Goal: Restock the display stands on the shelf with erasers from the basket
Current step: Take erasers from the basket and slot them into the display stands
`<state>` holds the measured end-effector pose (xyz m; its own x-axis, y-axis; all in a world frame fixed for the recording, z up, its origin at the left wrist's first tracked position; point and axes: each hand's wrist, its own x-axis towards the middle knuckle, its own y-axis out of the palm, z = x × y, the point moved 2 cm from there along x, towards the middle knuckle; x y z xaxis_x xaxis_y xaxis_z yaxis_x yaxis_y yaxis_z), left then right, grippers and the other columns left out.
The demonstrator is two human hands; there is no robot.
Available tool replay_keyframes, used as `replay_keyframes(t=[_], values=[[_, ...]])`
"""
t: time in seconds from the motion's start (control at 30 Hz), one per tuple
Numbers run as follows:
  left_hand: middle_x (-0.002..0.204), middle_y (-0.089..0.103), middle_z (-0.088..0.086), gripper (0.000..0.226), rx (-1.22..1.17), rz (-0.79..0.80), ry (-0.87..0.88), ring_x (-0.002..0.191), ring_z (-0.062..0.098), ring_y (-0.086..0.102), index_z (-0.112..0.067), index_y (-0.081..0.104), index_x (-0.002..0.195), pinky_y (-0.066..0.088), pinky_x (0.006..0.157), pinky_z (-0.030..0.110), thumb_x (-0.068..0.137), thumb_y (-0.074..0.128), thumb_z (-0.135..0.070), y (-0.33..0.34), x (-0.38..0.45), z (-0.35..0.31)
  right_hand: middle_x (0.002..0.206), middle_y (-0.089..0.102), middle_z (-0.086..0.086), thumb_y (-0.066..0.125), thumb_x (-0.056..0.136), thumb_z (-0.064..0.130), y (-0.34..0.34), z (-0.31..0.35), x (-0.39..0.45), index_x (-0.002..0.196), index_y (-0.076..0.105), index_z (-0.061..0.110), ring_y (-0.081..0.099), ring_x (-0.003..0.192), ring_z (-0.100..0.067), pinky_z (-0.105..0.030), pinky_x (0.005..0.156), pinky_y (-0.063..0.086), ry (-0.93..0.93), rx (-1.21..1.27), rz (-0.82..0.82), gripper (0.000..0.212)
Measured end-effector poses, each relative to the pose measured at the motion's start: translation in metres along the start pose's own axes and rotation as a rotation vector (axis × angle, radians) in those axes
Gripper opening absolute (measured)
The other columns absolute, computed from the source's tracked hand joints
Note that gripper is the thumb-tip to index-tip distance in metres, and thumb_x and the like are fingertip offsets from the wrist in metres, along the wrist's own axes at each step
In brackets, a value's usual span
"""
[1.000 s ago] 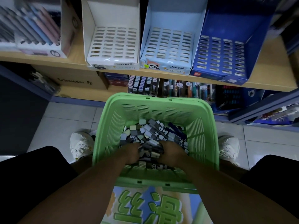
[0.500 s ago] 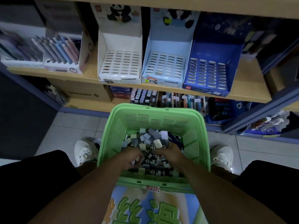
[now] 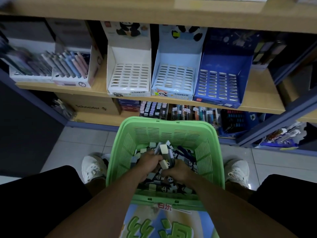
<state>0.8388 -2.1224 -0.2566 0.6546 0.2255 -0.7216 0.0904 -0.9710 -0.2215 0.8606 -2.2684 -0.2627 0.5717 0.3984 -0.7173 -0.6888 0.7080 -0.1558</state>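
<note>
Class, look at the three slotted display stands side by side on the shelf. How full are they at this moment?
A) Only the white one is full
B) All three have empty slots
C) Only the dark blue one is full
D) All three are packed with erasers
B: the white stand, light blue stand and dark blue stand all show bare slots, while the erasers lie in the green basket.

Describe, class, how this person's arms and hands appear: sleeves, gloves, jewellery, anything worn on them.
Both forearms are bare from the bottom edge of the picture to the wrists; no sleeve shows. The left hand and right hand wear no gloves, and no watch, bracelet or ring can be seen. The fingertips are partly hidden among the erasers, so small rings cannot be ruled out.
</note>
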Motion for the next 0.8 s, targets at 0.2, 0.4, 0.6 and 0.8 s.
replay_keyframes(t=[0.2,0.4,0.6,0.8], values=[[0.097,0.069,0.007,0.021,0.222,0.101,0.065,0.063,0.014,0.057,-0.021,0.057,0.116,0.043,0.051,0.02,0.096,0.062,-0.018,-0.012,0.001,0.007,0.085,0.069,-0.008,0.08,0.079,0.017,-0.013,-0.005,0.003,0.101,0.069,0.012,0.064,0.074,-0.027,-0.027,0.058,0.046,-0.209,-0.165,-0.306,0.025],[0.107,0.072,0.006,0.04,0.452,0.38,0.04,0.082,0.025,0.07,-0.021,0.071,0.116,0.061,0.073,0.04,0.077,0.079,-0.024,-0.014,0.004,0.013,0.101,0.071,0.002,0.077,0.081,0.032,-0.016,0.01,0.0,0.103,0.072,0.016,0.063,0.091,-0.018,-0.037,0.079,0.054,-0.479,-0.386,-0.159,0.028],[0.085,0.073,0.012,0.028,0.166,0.321,0.053,0.056,0.017,0.062,-0.007,0.073,0.108,0.048,0.053,0.027,0.08,0.079,-0.005,-0.023,0.001,0.008,0.07,0.064,0.015,0.08,0.082,0.015,-0.016,0.012,0.003,0.09,0.069,0.035,0.06,0.064,0.005,-0.015,0.063,0.045,-0.315,-0.259,-0.002,0.024],[0.098,0.074,0.009,0.032,-0.285,0.169,0.055,0.085,0.023,0.069,-0.002,0.067,0.118,0.052,0.069,0.029,0.089,0.074,-0.012,-0.025,0.003,0.003,0.093,0.071,-0.02,0.082,0.069,0.021,-0.014,0.013,0.004,0.099,0.074,0.019,0.065,0.08,-0.035,-0.041,0.068,0.049,-0.086,0.124,0.013,0.032]])
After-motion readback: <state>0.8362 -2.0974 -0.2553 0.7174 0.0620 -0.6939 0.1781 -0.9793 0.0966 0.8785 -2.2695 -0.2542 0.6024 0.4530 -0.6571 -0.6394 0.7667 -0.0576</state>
